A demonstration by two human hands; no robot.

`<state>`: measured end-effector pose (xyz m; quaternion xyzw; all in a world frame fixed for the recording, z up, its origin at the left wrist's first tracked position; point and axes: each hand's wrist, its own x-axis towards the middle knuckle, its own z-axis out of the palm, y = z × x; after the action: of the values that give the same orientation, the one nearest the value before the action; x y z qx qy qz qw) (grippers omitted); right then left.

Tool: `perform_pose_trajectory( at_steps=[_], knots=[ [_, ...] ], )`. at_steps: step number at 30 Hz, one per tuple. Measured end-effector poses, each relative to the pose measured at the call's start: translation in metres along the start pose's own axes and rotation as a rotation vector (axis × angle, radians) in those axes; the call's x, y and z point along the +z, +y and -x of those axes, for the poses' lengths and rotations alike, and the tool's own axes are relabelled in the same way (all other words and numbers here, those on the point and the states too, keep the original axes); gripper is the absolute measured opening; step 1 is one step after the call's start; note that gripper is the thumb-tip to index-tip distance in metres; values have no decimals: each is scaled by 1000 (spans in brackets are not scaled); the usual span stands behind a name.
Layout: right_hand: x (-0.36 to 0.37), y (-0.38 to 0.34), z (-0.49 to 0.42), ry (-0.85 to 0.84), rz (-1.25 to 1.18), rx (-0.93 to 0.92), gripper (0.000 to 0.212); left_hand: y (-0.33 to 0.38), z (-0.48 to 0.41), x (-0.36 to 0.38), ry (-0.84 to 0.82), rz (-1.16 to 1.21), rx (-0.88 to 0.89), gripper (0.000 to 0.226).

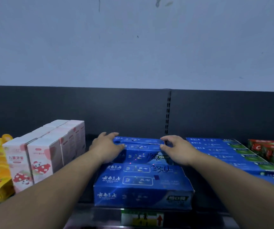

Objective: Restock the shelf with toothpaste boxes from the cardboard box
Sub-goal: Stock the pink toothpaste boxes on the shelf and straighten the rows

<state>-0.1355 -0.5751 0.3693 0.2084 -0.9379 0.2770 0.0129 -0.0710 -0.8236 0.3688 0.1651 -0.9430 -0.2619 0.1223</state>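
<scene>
A blue toothpaste box (138,140) sits at the back of the blue stack (141,177) on the shelf (86,194). The left hand (105,146) holds its left end and the right hand (176,148) holds its right end, fingers bent over the top and thumbs on the front. I think both hands squeeze it so it goes in straight. Pink boxes (48,151) stand to the left. More blue boxes (228,154) lie to the right. The cardboard box is not in view.

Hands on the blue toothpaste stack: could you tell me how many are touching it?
2: left hand grips the far box's left end, right hand its right end.
</scene>
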Motion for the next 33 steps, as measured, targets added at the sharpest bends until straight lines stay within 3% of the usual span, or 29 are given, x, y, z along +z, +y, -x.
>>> perform_pose_trajectory(
  at_steps=[9,20,26,33],
  knots=[
    [-1,-21,-31,-160,41,67,83,-4,-46,15,-230,172,-48,110],
    [-10,-32,-11,-238,77,49,68,8,-6,2,-289,-147,69,94],
    [-18,-36,12,-296,42,53,59,16,23,-9,-288,-175,78,74],
    [-14,-37,40,-309,67,7,62,17,49,-7,-228,-177,65,70]
  ],
)
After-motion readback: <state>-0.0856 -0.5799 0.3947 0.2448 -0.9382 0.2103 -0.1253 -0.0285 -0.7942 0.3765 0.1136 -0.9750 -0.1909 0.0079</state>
